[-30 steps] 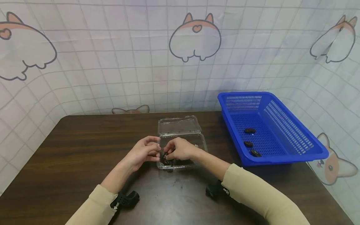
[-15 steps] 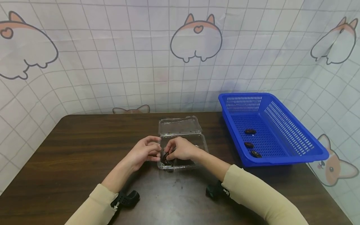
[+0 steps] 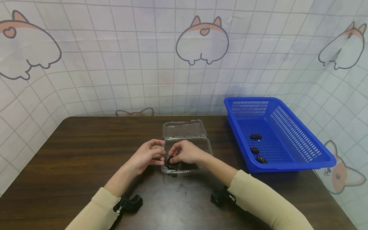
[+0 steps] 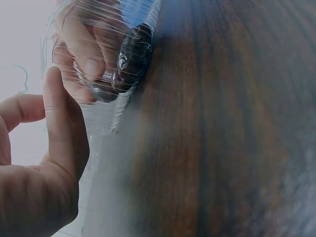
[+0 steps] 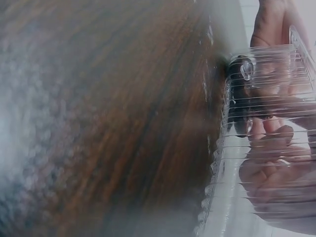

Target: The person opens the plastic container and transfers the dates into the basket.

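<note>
A clear plastic clamshell box [image 3: 187,172] lies on the table with its lid [image 3: 185,129] folded back. My left hand [image 3: 146,156] touches the box's left wall, its fingers loosely bent. Inside the box, my right hand [image 3: 187,152] reaches to the left end and pinches a dark brown date [image 3: 170,159] between thumb and fingers. Another date [image 4: 133,57] shows through the ribbed wall in the left wrist view, beside the right fingertips. In the right wrist view, the plastic partly blurs the right hand [image 5: 276,173], and its grip is hard to make out.
A blue perforated basket [image 3: 302,165] stands to the right, near the table's far edge, with 3 dates [image 3: 256,136] along its left side. Dark wood tabletop [image 3: 86,153] surrounds the box. A patterned white cloth [image 3: 143,64] hangs behind the table.
Both hands keep their places at the box, and the right fingers shift only slightly around the date. The whole head view drifts slightly downward.
</note>
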{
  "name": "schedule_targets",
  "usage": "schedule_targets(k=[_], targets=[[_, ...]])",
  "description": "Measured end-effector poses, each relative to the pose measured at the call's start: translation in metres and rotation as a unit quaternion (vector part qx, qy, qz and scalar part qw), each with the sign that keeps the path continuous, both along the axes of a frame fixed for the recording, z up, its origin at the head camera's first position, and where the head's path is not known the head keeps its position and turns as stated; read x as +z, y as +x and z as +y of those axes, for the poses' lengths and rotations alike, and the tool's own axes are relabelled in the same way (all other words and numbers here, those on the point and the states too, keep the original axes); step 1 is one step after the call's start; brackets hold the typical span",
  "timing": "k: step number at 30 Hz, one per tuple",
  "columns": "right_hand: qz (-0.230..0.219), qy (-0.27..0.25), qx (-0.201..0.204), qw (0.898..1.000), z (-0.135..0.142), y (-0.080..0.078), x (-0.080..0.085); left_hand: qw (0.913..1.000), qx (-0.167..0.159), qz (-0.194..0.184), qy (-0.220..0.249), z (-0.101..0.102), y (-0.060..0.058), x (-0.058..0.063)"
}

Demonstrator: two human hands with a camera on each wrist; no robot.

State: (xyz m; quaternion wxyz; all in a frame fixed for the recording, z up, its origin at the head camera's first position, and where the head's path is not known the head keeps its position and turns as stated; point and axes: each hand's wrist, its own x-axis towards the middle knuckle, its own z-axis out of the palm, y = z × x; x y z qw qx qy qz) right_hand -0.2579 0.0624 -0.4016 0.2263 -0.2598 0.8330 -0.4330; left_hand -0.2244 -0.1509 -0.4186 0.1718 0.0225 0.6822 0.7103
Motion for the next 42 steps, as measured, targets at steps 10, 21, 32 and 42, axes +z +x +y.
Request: schedule_targets(k=[10,21,32,42], targets=[[-0.005,-0.016,-0.018,1.000,0.007,0.002,0.003,1.0000,-0.004,0.002,-0.006,0.000,-0.001,0.000],[-0.044,-0.074,-0.030,0.996,0.024,0.004,0.011,0.9999,0.009,-0.005,-0.002,0.002,-0.001,-0.002],[-0.049,-0.097,-0.052,0.993,0.045,0.008,0.025,0.9999,0.010,-0.001,-0.004,0.002,0.000,-0.002],[-0.030,-0.099,-0.067,0.992,0.066,0.013,0.040,1.0000,0.002,0.003,0.002,0.001,0.001,-0.002]])
